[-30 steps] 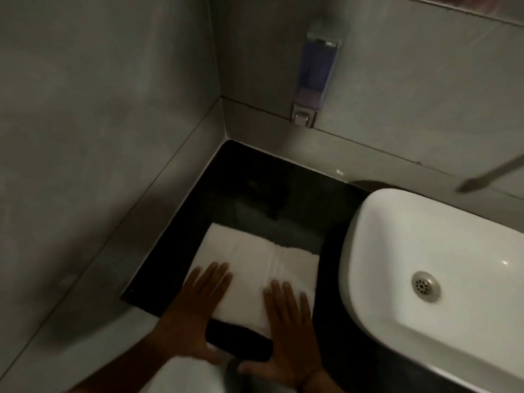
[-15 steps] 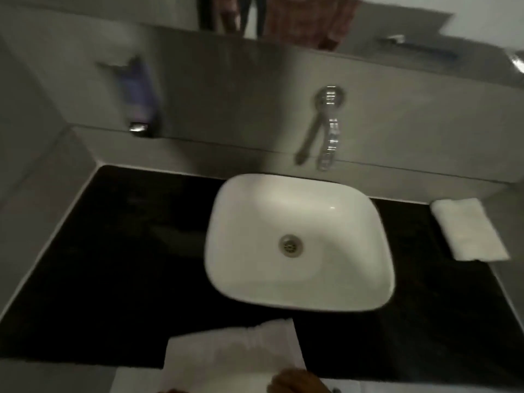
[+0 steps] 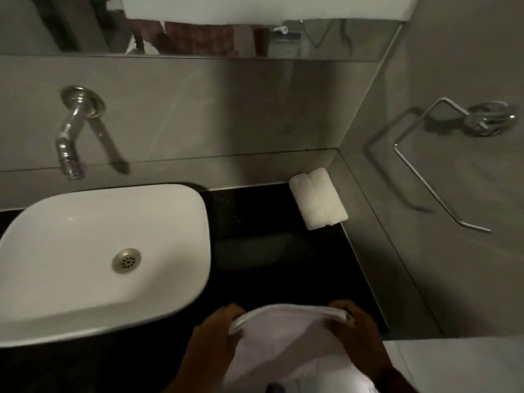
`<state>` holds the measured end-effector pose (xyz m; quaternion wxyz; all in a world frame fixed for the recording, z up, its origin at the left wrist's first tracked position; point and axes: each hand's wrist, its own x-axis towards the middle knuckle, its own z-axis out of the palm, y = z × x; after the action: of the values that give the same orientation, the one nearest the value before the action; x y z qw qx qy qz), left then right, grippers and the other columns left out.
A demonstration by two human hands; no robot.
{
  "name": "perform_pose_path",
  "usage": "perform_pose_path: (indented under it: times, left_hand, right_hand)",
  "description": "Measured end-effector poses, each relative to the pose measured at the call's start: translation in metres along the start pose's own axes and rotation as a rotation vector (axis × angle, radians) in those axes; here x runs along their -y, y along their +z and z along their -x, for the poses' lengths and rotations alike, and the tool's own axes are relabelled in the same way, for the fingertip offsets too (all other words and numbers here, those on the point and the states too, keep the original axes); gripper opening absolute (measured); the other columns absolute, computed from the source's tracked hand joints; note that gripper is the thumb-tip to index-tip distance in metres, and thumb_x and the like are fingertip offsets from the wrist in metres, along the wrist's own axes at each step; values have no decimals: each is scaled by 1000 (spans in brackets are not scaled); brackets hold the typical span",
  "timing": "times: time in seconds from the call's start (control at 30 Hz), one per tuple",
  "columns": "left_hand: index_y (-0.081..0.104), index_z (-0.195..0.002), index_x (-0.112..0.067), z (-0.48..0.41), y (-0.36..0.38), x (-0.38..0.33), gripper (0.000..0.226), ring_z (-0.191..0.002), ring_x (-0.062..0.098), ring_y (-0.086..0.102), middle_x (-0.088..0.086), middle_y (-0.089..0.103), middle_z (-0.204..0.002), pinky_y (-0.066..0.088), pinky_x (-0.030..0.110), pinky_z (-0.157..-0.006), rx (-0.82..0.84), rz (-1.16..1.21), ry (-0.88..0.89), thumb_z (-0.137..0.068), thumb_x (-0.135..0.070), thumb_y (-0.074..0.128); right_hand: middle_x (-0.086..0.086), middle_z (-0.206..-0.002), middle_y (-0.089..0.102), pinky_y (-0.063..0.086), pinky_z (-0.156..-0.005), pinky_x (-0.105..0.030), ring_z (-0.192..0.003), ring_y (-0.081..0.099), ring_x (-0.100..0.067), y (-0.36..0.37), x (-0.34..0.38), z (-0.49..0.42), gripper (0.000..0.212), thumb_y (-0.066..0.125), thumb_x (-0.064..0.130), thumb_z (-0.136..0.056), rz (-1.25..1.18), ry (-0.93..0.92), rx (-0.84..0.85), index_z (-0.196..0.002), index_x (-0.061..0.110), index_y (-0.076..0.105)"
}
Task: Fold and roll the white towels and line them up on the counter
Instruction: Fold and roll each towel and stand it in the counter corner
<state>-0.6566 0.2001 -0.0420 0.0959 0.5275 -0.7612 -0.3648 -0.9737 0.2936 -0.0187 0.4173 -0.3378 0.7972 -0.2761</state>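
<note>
I hold a folded white towel (image 3: pixel 286 341) by its far edge at the front of the black counter (image 3: pixel 255 251), right of the sink. My left hand (image 3: pixel 215 333) grips its left corner and my right hand (image 3: pixel 357 330) grips its right corner. The towel hangs down toward me, and its lower part runs out of the frame. Two rolled white towels (image 3: pixel 319 198) lie side by side in the counter's far right corner, against the wall ledge.
A white basin (image 3: pixel 71 279) fills the left of the counter, with a chrome tap (image 3: pixel 69 137) on the wall above it. A chrome towel ring (image 3: pixel 442 154) hangs on the right wall. A mirror runs along the top.
The view has swung from the counter's left end, past the basin, to its right end. The towel, earlier flat under my palms, is now lifted and gripped by both hands.
</note>
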Motion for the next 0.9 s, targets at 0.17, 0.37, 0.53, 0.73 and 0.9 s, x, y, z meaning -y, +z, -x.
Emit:
perform_pose_path:
  times: [0.17,0.37,0.53,0.73,0.9]
  left_hand:
    - [42,-151,-21,-105,27,-15,56,-136,31,51,10,50,-152,45,39,-109,54,-27,-310,-100,-26,63]
    - [42,-153,-19,-127,57,-34,67,-150,36,32,12,33,-164,31,54,-119,-235,-418,-52,-90,-12,62]
    - [4,-163,-31,-98,125,-38,71,-159,24,-6,0,-10,-172,-5,51,-125,-13,-454,127,-102,-55,32]
    - [8,-164,-32,-74,115,27,92,-159,21,-1,-2,-1,-173,3,51,-126,-68,-465,84,-91,-78,39]
    - [6,-164,-31,-71,104,32,98,-159,22,-1,-2,-2,-173,4,56,-125,-50,-464,55,-88,-85,37]
  right_hand:
    - [-1,-115,63,56,-84,-42,-110,63,-31,14,-6,-95,45,84,13,-83,-31,-63,17,-118,29,60]
    - [-5,-159,37,31,-118,-52,-147,32,-31,45,-1,-131,67,74,36,-89,569,-375,-322,-148,30,43]
    - [-4,-173,5,9,-124,-52,-160,9,-28,93,-26,-107,66,34,49,-103,853,-702,23,-163,26,24]
    - [3,-174,-6,0,-127,-54,-160,-9,-22,45,-69,-132,87,32,77,-96,908,-659,57,-166,31,5]
    - [6,-173,-14,2,-125,-59,-159,-13,-24,28,-77,-131,88,25,79,-95,887,-531,52,-165,34,-5]
